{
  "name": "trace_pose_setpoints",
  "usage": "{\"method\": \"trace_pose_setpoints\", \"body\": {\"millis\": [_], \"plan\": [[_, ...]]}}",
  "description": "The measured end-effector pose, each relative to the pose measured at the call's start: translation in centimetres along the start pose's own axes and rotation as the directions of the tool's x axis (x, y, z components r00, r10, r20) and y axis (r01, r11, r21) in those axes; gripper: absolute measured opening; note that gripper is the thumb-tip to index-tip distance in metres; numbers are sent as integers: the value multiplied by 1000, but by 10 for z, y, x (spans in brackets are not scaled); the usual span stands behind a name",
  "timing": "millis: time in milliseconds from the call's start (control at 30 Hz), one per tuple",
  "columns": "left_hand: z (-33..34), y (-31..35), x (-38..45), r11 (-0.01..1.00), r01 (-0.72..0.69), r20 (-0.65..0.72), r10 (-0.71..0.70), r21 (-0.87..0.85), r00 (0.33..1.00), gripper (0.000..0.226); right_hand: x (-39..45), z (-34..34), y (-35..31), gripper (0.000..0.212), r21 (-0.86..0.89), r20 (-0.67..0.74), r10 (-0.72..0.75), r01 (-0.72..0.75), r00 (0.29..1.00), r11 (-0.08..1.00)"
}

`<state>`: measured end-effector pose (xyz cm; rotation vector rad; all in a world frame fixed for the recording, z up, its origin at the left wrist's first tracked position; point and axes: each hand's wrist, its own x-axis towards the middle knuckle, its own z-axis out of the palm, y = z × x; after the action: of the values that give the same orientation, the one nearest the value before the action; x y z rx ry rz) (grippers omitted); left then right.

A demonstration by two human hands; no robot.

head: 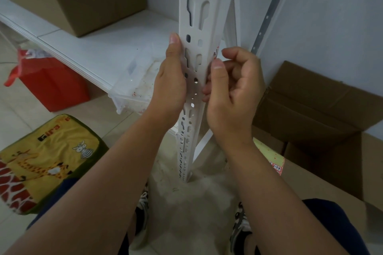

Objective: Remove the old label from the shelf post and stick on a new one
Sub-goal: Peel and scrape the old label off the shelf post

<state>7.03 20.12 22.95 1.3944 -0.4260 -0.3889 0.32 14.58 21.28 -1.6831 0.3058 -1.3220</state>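
The left hand (173, 80) grips the shelf post (194, 51) from its nine o'clock side, thumb up; the right hand (232, 89), fingers curled, pinches the label (215, 53) at the post's three o'clock edge. The post stands upright on the floor (186, 203).

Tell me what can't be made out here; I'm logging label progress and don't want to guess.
Head view only:
- Label on the shelf post: only a sliver with red marks shows at the post's right edge; text unreadable, old or new unclear.
- Right hand: curled fingertips sit behind the post edge, so whether they pinch the label is unclear.
- Left hand: its fingers wrap behind the post, hidden.
- Pink-edged paper: writing too small.
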Motion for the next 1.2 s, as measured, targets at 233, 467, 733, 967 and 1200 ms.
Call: {"method": "trace_pose_setpoints", "body": {"millis": [233, 467, 733, 967, 1200], "plan": [[0, 0, 0, 1000, 14, 22, -14, -20, 1000, 51, 16, -17, 6, 16, -397, 125, -302, 327, 945, 858], [2, -1, 0, 1000, 6, 21, -6, -2, 1000, 55, 32, -30, 3, 17, -547, 327, -418, 531, 848, 648], [3, -1, -2, 999, -1, -28, 0, -41, 1000, 48, 36, -25, -4, 14, -544, 322, -361, 484, 875, 686], [3, 2, -3, 999, -17, -18, 16, -33, 1000, 48, 32, -23, -4, 14, -469, 283, -331, 431, 900, 771], [0, 0, -3, 999, -44, 25, 44, 29, 999, 49, 25, -27, 0, 10, -253, 235, -240, 298, 942, 920]]}}
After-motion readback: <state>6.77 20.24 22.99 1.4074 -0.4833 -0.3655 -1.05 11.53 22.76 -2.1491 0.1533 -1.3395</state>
